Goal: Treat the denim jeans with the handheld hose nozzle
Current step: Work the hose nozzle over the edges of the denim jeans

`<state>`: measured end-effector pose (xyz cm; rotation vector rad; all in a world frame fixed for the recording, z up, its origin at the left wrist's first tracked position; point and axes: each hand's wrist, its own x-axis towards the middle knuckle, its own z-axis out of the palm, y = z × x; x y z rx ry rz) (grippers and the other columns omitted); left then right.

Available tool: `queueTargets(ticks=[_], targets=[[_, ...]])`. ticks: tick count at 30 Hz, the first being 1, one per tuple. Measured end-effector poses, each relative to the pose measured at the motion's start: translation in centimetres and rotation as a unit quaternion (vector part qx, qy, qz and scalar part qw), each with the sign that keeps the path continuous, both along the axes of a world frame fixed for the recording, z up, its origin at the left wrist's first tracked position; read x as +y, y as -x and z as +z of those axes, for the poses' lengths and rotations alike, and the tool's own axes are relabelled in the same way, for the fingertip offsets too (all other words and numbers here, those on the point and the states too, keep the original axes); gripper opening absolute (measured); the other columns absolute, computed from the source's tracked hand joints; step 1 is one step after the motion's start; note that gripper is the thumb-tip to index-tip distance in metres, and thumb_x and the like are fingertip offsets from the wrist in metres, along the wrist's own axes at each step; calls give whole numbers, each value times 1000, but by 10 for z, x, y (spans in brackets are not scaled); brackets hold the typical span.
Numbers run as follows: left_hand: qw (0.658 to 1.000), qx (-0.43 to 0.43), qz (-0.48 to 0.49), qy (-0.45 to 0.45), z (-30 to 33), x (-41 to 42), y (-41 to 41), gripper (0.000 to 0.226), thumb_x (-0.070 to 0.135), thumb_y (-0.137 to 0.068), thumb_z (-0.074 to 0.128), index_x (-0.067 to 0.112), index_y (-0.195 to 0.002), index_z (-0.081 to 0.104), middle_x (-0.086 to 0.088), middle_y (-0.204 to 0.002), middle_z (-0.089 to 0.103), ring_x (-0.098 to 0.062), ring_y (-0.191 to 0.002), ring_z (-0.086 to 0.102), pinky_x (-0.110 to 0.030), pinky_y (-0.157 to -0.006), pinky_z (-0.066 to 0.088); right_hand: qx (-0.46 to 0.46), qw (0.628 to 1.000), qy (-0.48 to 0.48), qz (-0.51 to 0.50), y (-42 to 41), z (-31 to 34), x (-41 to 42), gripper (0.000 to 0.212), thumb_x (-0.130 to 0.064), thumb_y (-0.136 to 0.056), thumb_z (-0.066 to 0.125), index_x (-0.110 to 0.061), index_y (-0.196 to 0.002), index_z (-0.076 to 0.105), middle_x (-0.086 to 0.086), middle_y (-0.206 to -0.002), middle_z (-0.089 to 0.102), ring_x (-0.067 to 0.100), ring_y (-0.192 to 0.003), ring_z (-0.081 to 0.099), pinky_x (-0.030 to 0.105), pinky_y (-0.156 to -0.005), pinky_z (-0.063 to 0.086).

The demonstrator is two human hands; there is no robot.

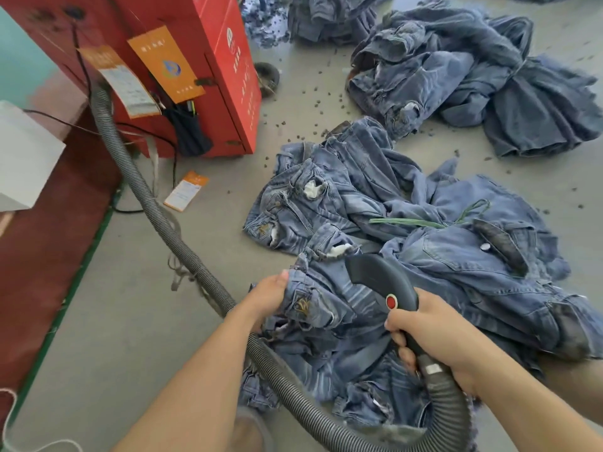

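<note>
A pile of blue denim jeans (408, 230) lies on the grey floor in front of me. My left hand (267, 296) grips the waistband edge of the nearest pair of jeans (321, 303), holding it up off the heap. My right hand (430, 331) holds the handle of a dark grey hose nozzle (380, 280) with a red button on top. The nozzle head points down onto the denim just right of my left hand. A grey ribbed hose (169, 223) runs from the handle, loops under my arms and goes up to a red machine.
The red machine (202, 70) with orange tags stands at the upper left. More jeans heaps (473, 79) lie at the upper right and the top. Small dark scraps litter the floor (303, 102). A maroon floor strip with a green edge (49, 256) runs along the left.
</note>
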<state>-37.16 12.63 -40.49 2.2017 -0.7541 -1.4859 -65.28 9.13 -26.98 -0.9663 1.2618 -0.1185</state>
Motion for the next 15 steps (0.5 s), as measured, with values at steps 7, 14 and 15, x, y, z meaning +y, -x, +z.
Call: queueTargets(ticks=[7,14,15], targets=[[975,202,-13,92,44,-17,8,23,31,-96,71,14,-84,80,-6,-95,79,-15,-87,72,-32,-87,54,4,998,68,10,2,18,-11,12,-4,-93,59,-10,-96,49,13,-62,52,23,-45,44,30,-43,40],[965,227,36,125,70,-26,29,34,34,-107,53,8,-101,74,-11,-90,76,-20,-73,71,-35,-71,58,-6,996,90,20,14,33,7,13,-2,-93,59,-10,-92,47,13,-61,52,23,-44,44,30,-42,40],[961,246,45,119,73,-27,32,35,35,-107,52,9,-106,75,-13,-94,75,-23,-76,71,-36,-71,59,-6,995,93,27,15,34,10,13,-2,-92,58,-10,-92,47,13,-61,52,24,-44,44,31,-42,40]])
